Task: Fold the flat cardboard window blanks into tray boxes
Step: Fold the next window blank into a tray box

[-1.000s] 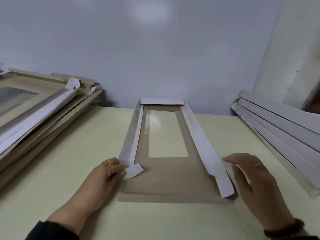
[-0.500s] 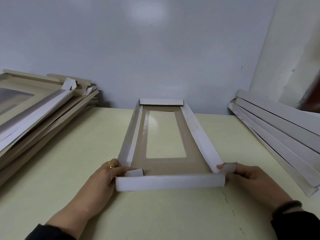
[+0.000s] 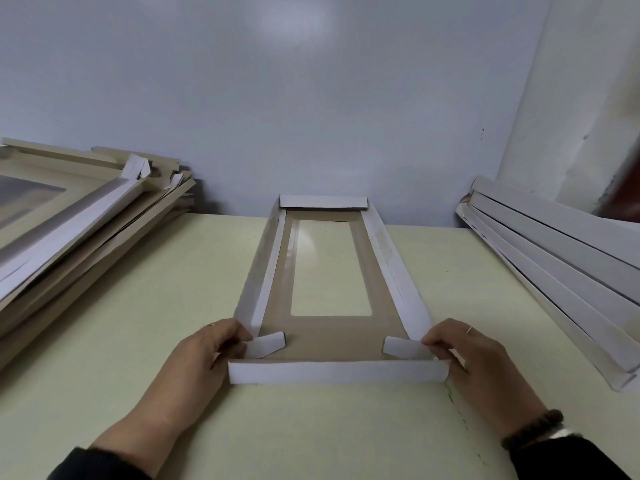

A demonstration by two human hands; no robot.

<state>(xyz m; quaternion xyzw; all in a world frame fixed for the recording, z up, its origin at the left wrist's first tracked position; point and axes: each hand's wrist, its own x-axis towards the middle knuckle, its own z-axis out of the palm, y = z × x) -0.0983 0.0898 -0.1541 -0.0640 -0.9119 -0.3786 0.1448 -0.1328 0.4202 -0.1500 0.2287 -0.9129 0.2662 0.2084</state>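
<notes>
long brown cardboard window tray [image 3: 332, 336]: white walls raised, clear rectangular pane | my left hand [image 3: 204, 355] pinches its near-left corner tab | my right hand [image 3: 465, 355] pinches its near-right one

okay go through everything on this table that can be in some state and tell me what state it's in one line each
Window blank: partly folded, side and end walls raised.
Near end wall: standing up.
Left corner tab: bent inward.
Right corner tab: bent inward.
Left hand: pinching the near left corner.
Right hand: pinching the near right corner.
Left stack: folded trays piled.
Right stack: leaning.
</notes>
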